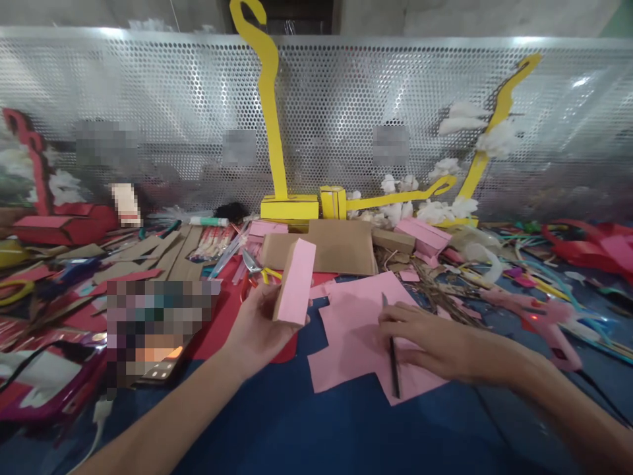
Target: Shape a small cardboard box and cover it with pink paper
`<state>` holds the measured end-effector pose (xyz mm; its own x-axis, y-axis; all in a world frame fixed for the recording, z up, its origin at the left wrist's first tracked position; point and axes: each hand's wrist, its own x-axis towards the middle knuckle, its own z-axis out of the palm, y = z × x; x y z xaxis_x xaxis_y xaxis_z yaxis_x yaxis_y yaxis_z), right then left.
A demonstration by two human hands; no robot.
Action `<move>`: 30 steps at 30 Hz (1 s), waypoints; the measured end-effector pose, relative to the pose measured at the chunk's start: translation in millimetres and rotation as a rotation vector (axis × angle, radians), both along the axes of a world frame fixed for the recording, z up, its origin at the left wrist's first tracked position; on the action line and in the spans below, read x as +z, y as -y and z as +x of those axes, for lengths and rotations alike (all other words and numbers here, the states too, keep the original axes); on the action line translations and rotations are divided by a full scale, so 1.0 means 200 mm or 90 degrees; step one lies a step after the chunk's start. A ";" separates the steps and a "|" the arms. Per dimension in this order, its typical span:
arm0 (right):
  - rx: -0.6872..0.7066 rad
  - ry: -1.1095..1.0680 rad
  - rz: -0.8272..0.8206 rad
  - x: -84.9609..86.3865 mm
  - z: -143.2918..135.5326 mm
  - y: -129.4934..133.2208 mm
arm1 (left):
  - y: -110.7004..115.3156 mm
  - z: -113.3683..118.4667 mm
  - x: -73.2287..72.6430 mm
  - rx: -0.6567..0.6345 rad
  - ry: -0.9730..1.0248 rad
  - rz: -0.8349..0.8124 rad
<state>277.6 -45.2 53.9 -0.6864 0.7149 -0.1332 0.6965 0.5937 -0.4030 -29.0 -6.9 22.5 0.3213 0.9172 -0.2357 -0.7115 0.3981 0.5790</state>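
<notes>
My left hand [252, 333] is wrapped round a small cardboard box [299, 284], raised above the table, with pink paper on the side and top that I see. Pink paper [346, 330] with stepped, cut edges lies flat on the blue table. Over its right part, my right hand [420, 336] is closed on a slim black tool [394, 373] with a grey tip pointing away from me; whether it is a pen or a craft knife I cannot tell. Just behind my left hand are scissors [253, 262] with yellow handles, partly hidden, and red paper [220, 330].
A pink glue gun [541, 316] lies at the right with its cord trailing. Cardboard pieces [341, 244] and a yellow box with a tall hooked strip [271, 125] stand behind. A phone [163, 366] and scraps crowd the left. A perforated metal panel [198, 99] closes the back.
</notes>
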 end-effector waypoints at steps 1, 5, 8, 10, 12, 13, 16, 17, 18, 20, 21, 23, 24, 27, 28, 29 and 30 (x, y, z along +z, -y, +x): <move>-0.004 -0.003 -0.018 0.00 0.01 0.00 | 0.00 0.00 0.00 -0.004 0.001 0.001; -0.013 0.024 -0.034 0.01 0.01 -0.01 | 0.00 0.01 0.00 -0.018 0.003 0.002; -0.035 0.020 -0.050 0.02 -0.04 0.00 | 0.00 0.00 0.00 -0.025 -0.002 0.005; -0.082 -0.039 -0.060 0.02 -0.09 0.00 | 0.00 0.00 -0.01 -0.029 -0.009 0.018; -0.139 -0.141 -0.064 0.03 -0.15 0.01 | 0.00 0.01 -0.01 -0.037 -0.022 0.030; -0.160 -0.196 -0.069 0.03 -0.18 0.01 | 0.00 0.01 -0.01 -0.041 -0.032 0.036; -0.188 -0.308 -0.097 0.02 -0.30 0.02 | 0.00 0.04 -0.01 -0.045 -0.068 0.042; -0.191 -0.324 -0.108 0.01 -0.35 0.03 | 0.01 0.04 -0.01 -0.044 -0.080 0.043; -0.195 -0.337 -0.124 0.00 -0.38 0.03 | 0.01 0.05 -0.02 -0.045 -0.090 0.043; -0.195 -0.348 -0.152 -0.03 -0.44 0.03 | 0.02 0.06 -0.02 -0.059 -0.101 0.046; -0.196 -0.349 -0.159 -0.05 -0.46 0.03 | 0.02 0.06 -0.02 -0.064 -0.106 0.051; -0.202 -0.353 -0.163 -0.08 -0.47 0.02 | 0.03 0.07 -0.03 -0.055 -0.121 0.065; -0.209 -0.360 -0.164 -0.10 -0.47 0.02 | 0.04 0.07 -0.04 -0.048 -0.134 0.072; -0.230 -0.391 -0.173 -0.12 -0.46 0.02 | 0.06 0.08 -0.05 -0.045 -0.176 0.091; -0.236 -0.398 -0.173 -0.11 -0.45 0.02 | 0.06 0.08 -0.05 -0.053 -0.182 0.097; -0.243 -0.404 -0.168 -0.11 -0.45 0.02 | 0.07 0.09 -0.06 -0.059 -0.184 0.103; -0.249 -0.409 -0.162 -0.11 -0.44 0.03 | 0.07 0.09 -0.06 -0.060 -0.184 0.109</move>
